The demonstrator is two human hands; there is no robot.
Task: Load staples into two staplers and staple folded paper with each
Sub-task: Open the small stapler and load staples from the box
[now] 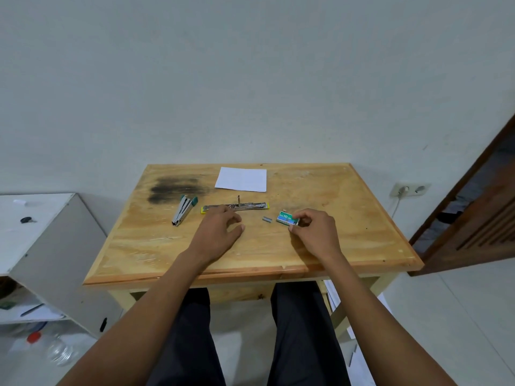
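Two bare forearms reach forward from the bottom of the view, over knees in dark trousers, onto a wooden tabletop (348, 218). The right hand (315, 229) pinches a small green staple box (287, 218) between thumb and fingertips, just above the wood. A short grey strip of staples (267, 218) lies just left of the box, between the two hands. The left hand (220, 227) rests with its fingers loosely curled and holds nothing; its knuckles reach the near edge of a yellow-tipped stapler (237, 207), which lies opened out flat; whether they touch it is unclear. A green-tipped stapler (184, 210) lies further left, apart from both hands. A sheet of white paper (242, 179) lies near the far edge, beside a dark stain (172, 189). A white cabinet (41, 232) stands to the left, a wall socket (409, 189) and a wooden door (473, 218) to the right.
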